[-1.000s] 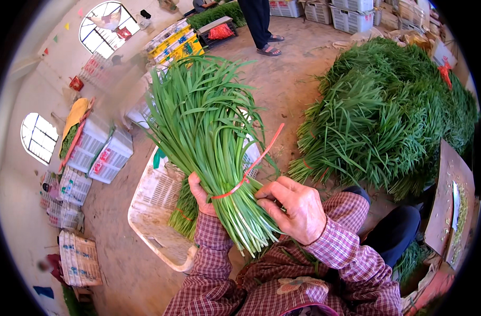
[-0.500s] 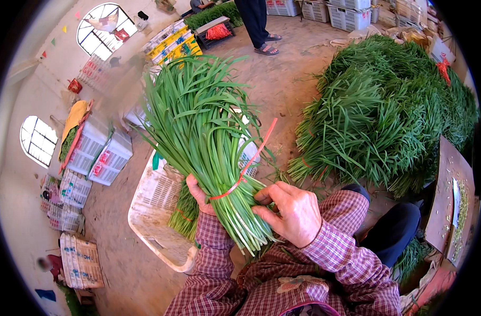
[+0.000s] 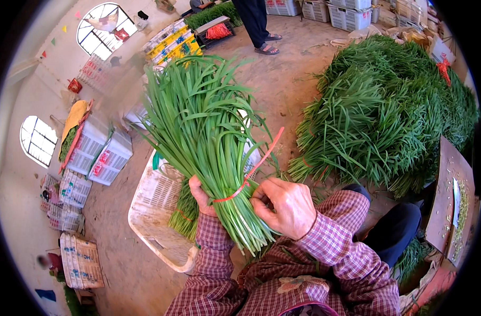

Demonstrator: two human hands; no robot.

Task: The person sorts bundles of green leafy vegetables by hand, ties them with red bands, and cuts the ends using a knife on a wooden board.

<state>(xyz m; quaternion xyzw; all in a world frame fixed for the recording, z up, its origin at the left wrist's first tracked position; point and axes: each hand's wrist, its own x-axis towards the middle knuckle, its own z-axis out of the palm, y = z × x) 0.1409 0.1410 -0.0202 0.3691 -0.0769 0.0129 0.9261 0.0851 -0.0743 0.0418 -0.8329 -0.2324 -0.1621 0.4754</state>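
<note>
A thick bunch of garlic chives (image 3: 198,126), long green leaves with pale cut stems, is tilted in front of me. A red tie (image 3: 235,195) goes round its lower part, one loose end sticking up to the right. My left hand (image 3: 201,197) is closed round the bunch from the left, its thumb showing and its other fingers hidden behind the stems. On the right, my right hand (image 3: 289,208) has thumb and fingers pinched together against the outer stems just below the tie. Whatever lies between those fingertips is too small to make out.
A dirty white crate (image 3: 145,210) with another tied bunch (image 3: 185,218) stands beneath my left arm. A large heap of chives (image 3: 382,110) lies to the right, near a board (image 3: 451,195) with trimmings. Stacked crates (image 3: 93,147) line the left; a person's sandalled feet (image 3: 266,48) are ahead.
My right hand has shifted slightly left along the stems. The bunch and tie have moved a little to the right, with my left hand still round them.
</note>
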